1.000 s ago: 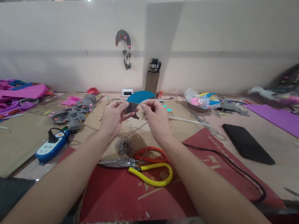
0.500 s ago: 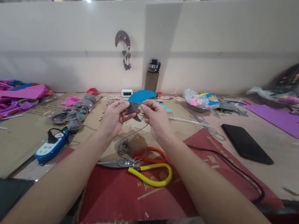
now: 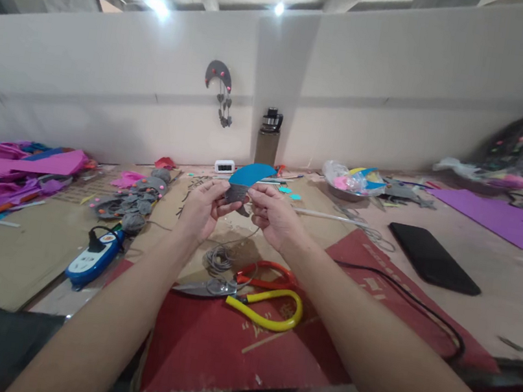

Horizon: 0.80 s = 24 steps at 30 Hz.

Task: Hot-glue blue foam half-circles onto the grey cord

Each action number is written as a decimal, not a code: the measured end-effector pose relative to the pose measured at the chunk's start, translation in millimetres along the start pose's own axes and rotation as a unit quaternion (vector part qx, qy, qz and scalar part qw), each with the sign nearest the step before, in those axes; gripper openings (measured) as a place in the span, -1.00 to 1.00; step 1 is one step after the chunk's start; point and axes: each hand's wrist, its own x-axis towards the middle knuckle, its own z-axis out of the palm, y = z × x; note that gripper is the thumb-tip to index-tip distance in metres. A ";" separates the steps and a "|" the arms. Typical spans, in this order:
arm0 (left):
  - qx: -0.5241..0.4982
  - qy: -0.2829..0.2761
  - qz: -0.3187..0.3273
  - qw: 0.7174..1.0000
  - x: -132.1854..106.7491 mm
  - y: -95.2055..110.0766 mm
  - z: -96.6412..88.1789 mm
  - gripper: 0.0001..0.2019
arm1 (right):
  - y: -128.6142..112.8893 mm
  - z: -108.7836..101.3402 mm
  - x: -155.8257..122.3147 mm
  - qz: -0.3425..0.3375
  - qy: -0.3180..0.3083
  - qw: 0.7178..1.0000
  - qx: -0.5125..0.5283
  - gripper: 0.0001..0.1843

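Between my hands is a blue crescent-shaped felt piece (image 3: 252,172), its lower part wrapped in grey yarn and its dark tip pointing down. My left hand (image 3: 205,206) pinches the wrapped part from the left, between thumb and fingers. At the crescent's right edge my right hand (image 3: 276,215) is closed, fingertips together on the grey yarn; the exact contact is hard to make out. A strand drops from there toward a loose coil of grey yarn (image 3: 217,259). Large scissors (image 3: 215,288) with one red and one yellow handle lie below, beside the coil.
Red cardboard (image 3: 276,362) covers the front. A blue-white power strip (image 3: 95,259) and felt scraps (image 3: 24,170) lie left. On the right are a black phone (image 3: 433,258), a cable (image 3: 406,283) and purple sheets (image 3: 484,216). A bottle (image 3: 267,144) stands behind.
The view has shifted slightly, so the scene sits a little lower and to the right. Both hands keep nearly the same hold on the crescent and yarn.
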 end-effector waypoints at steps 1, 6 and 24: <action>0.001 0.004 -0.005 1.000 0.3 0.4 0.0 -0.87 | 0.1 0.3 -0.1 0.003 -0.007 1.000 0.003 -0.70; -0.014 0.023 -0.037 0.999 4.8 -0.1 -2.5 -0.87 | 0.5 1.4 -0.6 0.004 -0.038 0.999 0.009 -0.72; 0.064 -0.042 -0.028 0.997 -3.1 -8.6 2.1 -0.79 | 8.3 5.8 2.4 -0.074 0.070 0.984 -0.146 -0.79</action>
